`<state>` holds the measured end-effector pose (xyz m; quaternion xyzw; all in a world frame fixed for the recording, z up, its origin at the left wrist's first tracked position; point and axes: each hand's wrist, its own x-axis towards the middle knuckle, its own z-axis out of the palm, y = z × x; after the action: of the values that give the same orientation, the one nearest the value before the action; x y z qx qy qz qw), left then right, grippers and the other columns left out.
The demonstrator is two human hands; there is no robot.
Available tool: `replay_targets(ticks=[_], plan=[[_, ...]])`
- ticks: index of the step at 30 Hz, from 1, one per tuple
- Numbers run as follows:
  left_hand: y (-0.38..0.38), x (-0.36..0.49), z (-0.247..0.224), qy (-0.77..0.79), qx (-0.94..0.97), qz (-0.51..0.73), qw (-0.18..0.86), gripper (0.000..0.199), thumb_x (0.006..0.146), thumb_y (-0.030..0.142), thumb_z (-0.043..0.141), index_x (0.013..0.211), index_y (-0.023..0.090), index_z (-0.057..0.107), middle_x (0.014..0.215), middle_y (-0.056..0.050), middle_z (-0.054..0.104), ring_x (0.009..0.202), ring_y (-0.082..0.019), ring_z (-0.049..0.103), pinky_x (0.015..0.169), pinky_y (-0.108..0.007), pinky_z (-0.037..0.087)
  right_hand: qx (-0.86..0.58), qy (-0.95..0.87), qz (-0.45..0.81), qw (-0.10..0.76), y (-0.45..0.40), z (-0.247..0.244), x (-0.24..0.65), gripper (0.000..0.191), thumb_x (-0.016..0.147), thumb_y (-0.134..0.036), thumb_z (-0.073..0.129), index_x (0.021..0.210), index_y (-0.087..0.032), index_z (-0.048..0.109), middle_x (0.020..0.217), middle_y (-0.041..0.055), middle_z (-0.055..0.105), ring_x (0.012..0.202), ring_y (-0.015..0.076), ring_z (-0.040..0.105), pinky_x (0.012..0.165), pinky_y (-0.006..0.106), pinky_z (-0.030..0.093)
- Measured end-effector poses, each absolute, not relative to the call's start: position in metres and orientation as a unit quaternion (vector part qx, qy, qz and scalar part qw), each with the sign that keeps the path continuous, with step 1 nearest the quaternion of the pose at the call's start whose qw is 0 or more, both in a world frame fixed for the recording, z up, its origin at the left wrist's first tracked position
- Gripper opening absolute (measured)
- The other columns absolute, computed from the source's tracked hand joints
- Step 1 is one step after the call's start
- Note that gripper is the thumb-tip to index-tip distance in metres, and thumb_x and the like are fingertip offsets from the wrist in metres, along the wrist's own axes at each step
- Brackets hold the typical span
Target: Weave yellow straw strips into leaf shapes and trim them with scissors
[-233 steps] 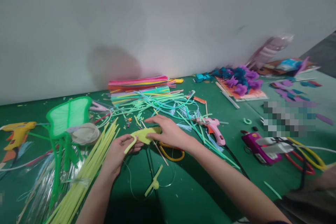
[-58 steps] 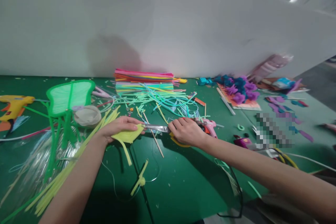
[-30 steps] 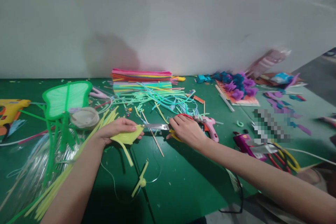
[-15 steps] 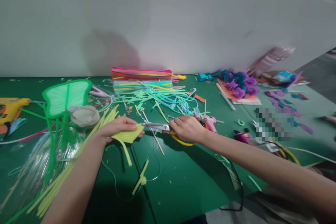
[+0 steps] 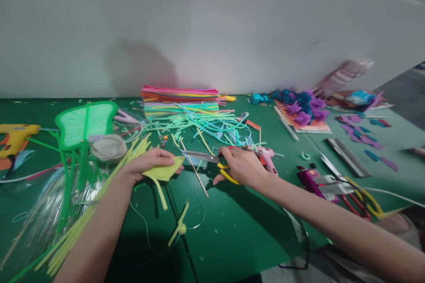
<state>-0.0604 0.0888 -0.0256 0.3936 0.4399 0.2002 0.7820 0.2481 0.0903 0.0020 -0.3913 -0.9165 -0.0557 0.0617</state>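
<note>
My left hand (image 5: 154,162) pinches a flat, pointed yellow piece (image 5: 164,171) with a yellow strip hanging down from it. My right hand (image 5: 244,164) is closed on the handles of yellow-handled scissors (image 5: 201,156). The blades point left, their tip just right of the piece's point. Below my hands, a small yellow strip with a knot-like ball (image 5: 182,228) lies on the green table, a clear thread beside it. A thin wooden stick (image 5: 199,180) lies under the blades. Long yellow strips (image 5: 75,227) run beneath my left forearm.
A green mesh-like shape (image 5: 84,126) and a yellow glue gun (image 5: 18,137) are at the left. Colourful strips (image 5: 181,97) are stacked at the back. A pink glue gun (image 5: 267,159) lies behind my right wrist. Purple flowers (image 5: 303,108) and more scissors (image 5: 352,190) are to the right.
My right hand has drawn the scissors slightly right, away from the yellow piece's tip, and its thumb now stretches lower. My left hand has barely moved.
</note>
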Motion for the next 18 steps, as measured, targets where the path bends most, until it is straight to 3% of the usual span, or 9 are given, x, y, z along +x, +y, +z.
replay_targets(ticks=[4,8,11,14,18], plan=[[0.088,-0.059,-0.025,0.44,0.393,0.211,0.779,0.031,0.071,0.032,0.078,0.096,0.014,0.074,0.1,-0.013,0.076,0.092,-0.023,0.072,0.077,-0.025,0.054,-0.371,-0.923,-0.031,0.097,0.081,-0.002,0.244,0.08,0.075,-0.074,0.054,0.118,-0.006,0.051,0.104,0.0193,0.065,0.098,0.0322,0.061,0.078,0.039,0.046],[0.087,-0.058,-0.023,0.434,0.393,0.223,0.78,0.045,0.072,0.027,0.078,0.114,0.017,0.068,0.101,-0.012,0.076,0.092,-0.023,0.072,0.073,-0.024,0.054,-0.425,-0.897,-0.068,0.101,0.07,-0.009,0.236,0.053,0.089,-0.052,0.05,0.12,-0.009,0.052,0.099,0.0151,0.066,0.081,0.026,0.063,0.065,0.033,0.044],[0.086,-0.058,-0.022,0.411,0.4,0.235,0.784,0.047,0.071,0.023,0.078,0.116,0.017,0.066,0.108,-0.012,0.074,0.096,-0.023,0.071,0.077,-0.024,0.053,-0.422,-0.898,-0.081,0.096,0.066,-0.01,0.233,0.04,0.09,-0.045,0.051,0.118,-0.017,0.055,0.098,0.0108,0.065,0.071,0.0211,0.062,0.059,0.029,0.038],[0.087,-0.058,-0.02,0.4,0.411,0.238,0.784,0.047,0.071,0.024,0.078,0.117,0.019,0.066,0.119,-0.011,0.069,0.103,-0.023,0.068,0.084,-0.025,0.052,-0.441,-0.889,-0.008,0.124,0.066,-0.006,0.231,0.036,0.087,-0.043,0.054,0.114,-0.02,0.056,0.101,0.0084,0.065,0.072,0.0194,0.061,0.058,0.028,0.037],[0.089,-0.061,-0.009,0.437,0.432,0.209,0.761,0.034,0.077,0.038,0.072,0.105,0.018,0.07,0.107,-0.012,0.074,0.099,-0.024,0.069,0.079,-0.028,0.053,-0.534,-0.806,0.181,0.18,0.069,-0.001,0.227,0.031,0.086,-0.043,0.056,0.105,-0.02,0.054,0.086,0.003,0.063,0.069,0.016,0.058,0.059,0.026,0.039]])
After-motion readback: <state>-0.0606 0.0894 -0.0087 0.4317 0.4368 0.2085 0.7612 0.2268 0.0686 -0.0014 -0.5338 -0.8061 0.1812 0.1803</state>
